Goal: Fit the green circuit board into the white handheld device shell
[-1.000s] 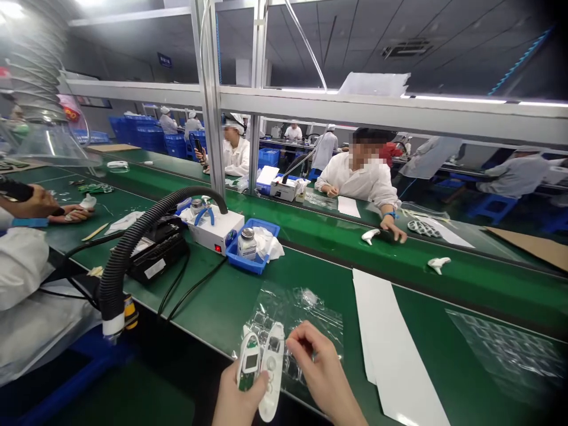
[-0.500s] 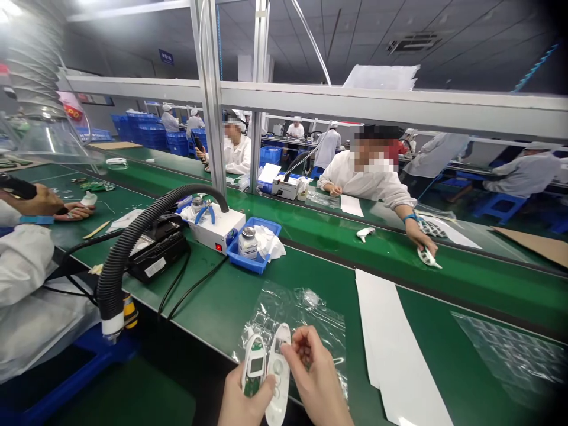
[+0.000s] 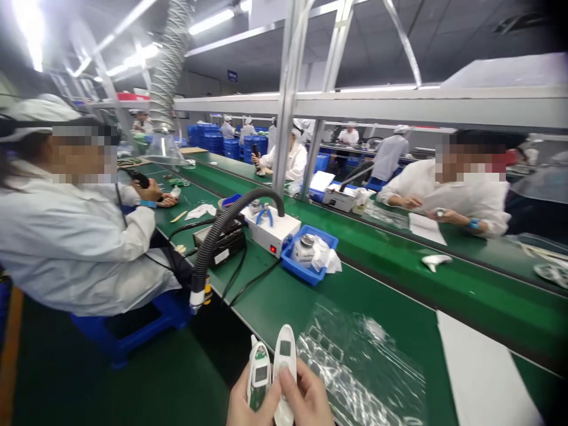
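My left hand point(image 3: 254, 403) is closed around a white ear-thermometer half point(image 3: 258, 374), which shows a small grey screen and green circuit board. Right beside it stands a slim white cover point(image 3: 284, 348) with a dark window near its top. My right hand point(image 3: 311, 395) grips this cover, the thumb pressed on its face below the window. The left thumb also reaches to the cover's lower edge. Both parts are held upright, side by side, over the table's front edge. The fingers behind the cover are partly hidden.
Clear plastic trays and bags point(image 3: 355, 361) lie to the right, then white paper point(image 3: 481, 361). Ahead are a blue bin point(image 3: 306, 273) with a bottle, a white box point(image 3: 271, 232) and a black hose point(image 3: 208, 248). Co-workers sit at left and across the green belt.
My view has turned left. My right hand has moved from the cover's upper end to its middle, thumb now on its face. The co-worker across has drawn an arm back from the belt.
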`<state>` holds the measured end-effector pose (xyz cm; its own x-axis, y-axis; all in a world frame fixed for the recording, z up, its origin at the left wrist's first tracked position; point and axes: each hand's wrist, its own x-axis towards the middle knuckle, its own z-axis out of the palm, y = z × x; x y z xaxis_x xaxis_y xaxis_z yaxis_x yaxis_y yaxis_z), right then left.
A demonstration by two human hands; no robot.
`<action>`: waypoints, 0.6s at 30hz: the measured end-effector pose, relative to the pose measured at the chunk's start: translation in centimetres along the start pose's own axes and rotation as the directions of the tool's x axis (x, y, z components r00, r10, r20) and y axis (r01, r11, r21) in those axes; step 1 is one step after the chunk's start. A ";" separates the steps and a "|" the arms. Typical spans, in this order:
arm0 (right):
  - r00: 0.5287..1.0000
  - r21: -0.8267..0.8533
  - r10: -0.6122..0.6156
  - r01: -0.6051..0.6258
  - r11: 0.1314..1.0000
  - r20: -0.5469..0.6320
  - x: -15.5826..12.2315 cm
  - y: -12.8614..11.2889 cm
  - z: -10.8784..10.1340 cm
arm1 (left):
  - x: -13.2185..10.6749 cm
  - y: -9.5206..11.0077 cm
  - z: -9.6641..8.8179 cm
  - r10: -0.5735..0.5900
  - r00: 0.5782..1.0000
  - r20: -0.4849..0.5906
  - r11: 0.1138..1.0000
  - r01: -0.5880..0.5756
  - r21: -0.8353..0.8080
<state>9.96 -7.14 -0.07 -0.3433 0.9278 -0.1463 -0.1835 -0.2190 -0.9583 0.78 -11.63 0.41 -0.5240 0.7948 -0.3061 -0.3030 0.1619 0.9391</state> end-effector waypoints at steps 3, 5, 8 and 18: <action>0.966 0.055 0.149 -0.164 0.985 0.209 2.8 1.0 4.1 | 2.3 0.2 -4.0 -0.106 0.991 -0.080 0.963 0.082 -0.255; 0.928 0.080 0.227 -0.261 0.962 0.296 5.0 1.9 7.9 | 4.2 0.6 -7.1 -0.138 0.971 -0.193 0.921 0.055 -0.385; 0.880 0.056 0.340 -0.378 0.924 0.332 7.6 3.8 13.8 | 6.8 1.4 -11.2 -0.142 0.948 -0.285 0.887 -0.006 -0.462; 0.872 0.071 0.395 -0.431 0.899 0.289 8.0 5.7 15.2 | 8.3 1.2 -11.5 -0.157 0.935 -0.317 0.873 -0.019 -0.488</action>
<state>-7.86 -5.57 -3.01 -0.6377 0.6352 -0.4357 -0.0826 -0.6188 -0.7812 -13.07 -11.62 -2.83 -0.6951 0.5323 -0.4832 -0.6426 -0.1588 0.7495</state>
